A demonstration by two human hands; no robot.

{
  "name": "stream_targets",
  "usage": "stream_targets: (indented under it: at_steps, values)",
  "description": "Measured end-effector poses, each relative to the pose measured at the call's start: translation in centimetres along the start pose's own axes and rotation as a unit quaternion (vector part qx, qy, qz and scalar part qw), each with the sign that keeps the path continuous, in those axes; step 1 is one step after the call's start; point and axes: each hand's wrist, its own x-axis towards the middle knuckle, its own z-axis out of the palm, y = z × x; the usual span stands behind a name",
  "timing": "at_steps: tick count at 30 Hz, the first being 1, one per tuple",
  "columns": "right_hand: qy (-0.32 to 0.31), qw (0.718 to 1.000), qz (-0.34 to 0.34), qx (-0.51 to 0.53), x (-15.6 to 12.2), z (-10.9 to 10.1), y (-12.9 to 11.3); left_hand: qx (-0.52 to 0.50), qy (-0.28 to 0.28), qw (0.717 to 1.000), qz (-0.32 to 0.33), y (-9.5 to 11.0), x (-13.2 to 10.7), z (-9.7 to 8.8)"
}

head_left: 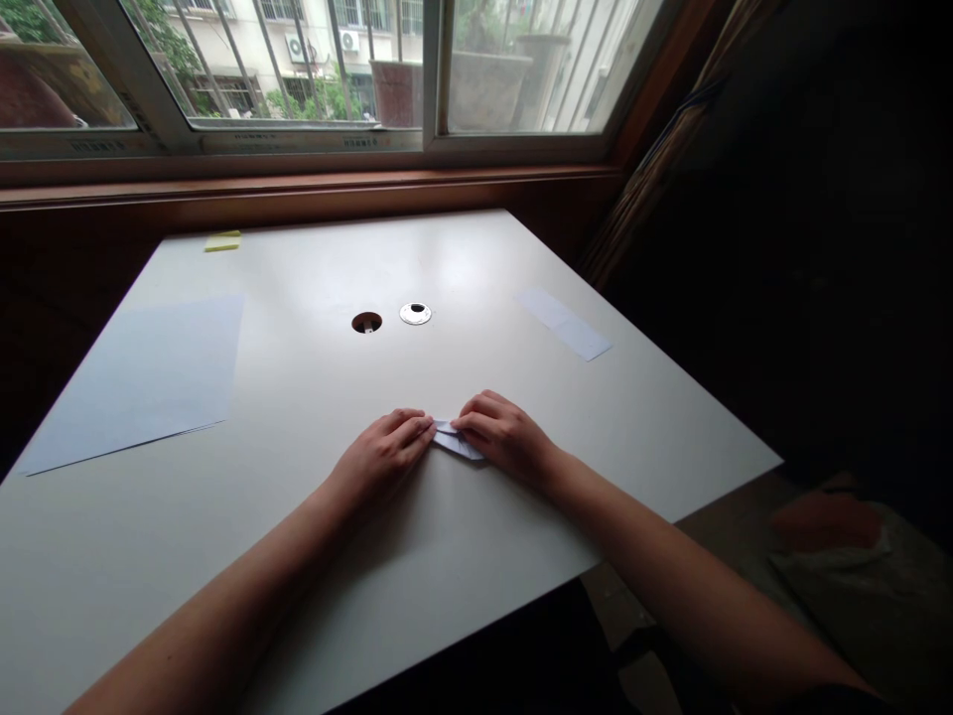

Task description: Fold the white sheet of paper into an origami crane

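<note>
A small piece of folded white paper (pixel 460 444) lies on the white table between my two hands. My left hand (pixel 388 440) has its fingers pressed together on the paper's left end. From the other side, my right hand (pixel 506 434) pinches the upper right part, its thumb and fingertips against a fold. The paper's lower edge shows between the hands; its two ends are partly hidden under my fingers.
Large white sheets (pixel 149 372) lie at the table's left. A paper strip (pixel 564 324) lies at the right. Yellow sticky notes (pixel 222 241) sit at the far left edge. A round cable hole (pixel 366 323) and its cover (pixel 415 314) are mid-table, beyond my hands.
</note>
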Motion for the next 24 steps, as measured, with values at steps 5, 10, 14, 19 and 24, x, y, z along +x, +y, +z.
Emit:
stream_targets:
  at_steps: [5,10,14,19,24]
  values:
    - [0.018,1.000,0.020,0.005,0.0,-0.1,-0.2,-0.012,-0.005,1.000,-0.009,-0.1,-0.2,0.2]
    - [0.018,0.998,0.056,-0.011,-0.1,-0.2,-0.1,-0.012,-0.005,1.000,-0.010,-0.1,-0.2,0.1]
    - [-0.005,0.999,0.029,-0.034,-0.2,-0.4,0.0,-0.012,-0.006,1.000,-0.016,-0.1,-0.1,0.0]
    - [-0.070,0.995,-0.026,-0.070,-0.6,-1.2,0.5,-0.017,0.001,1.000,-0.020,0.0,0.0,-0.1]
    - [-0.080,0.992,-0.048,-0.081,-1.2,-1.7,0.9,-0.013,0.001,1.000,-0.017,0.1,0.0,-0.1]
